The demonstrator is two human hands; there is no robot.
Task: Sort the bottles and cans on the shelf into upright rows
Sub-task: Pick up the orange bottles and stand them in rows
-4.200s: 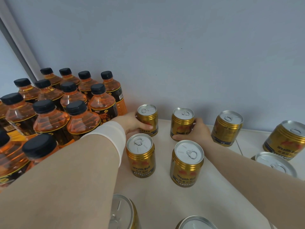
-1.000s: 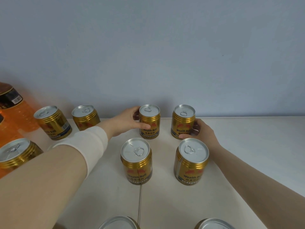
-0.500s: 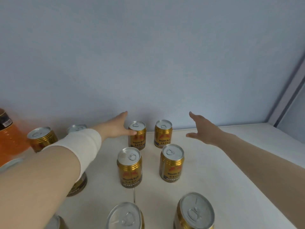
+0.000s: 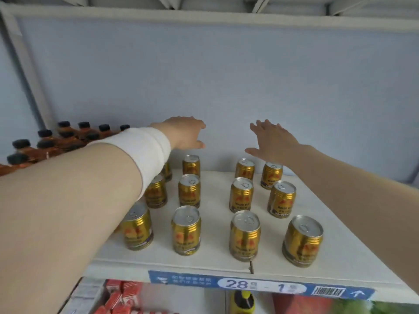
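Several gold cans with silver tops stand upright in rows on the white shelf; the nearest row includes a can and another can. Orange bottles with black caps stand upright in rows at the back left. My left hand hovers in the air above the back cans, fingers loosely curled and holding nothing. My right hand is raised above the back right cans, fingers spread, holding nothing. My left forearm hides part of the left column of cans.
A blue price strip marked 28 - 1 runs along the shelf's front edge. Below it, red packets and a yellow-capped bottle sit on a lower shelf. A pale blue back wall closes the shelf behind.
Both hands have let go of the back cans and lifted above them. The view has pulled back, showing the whole shelf, its front edge and the lower shelf.
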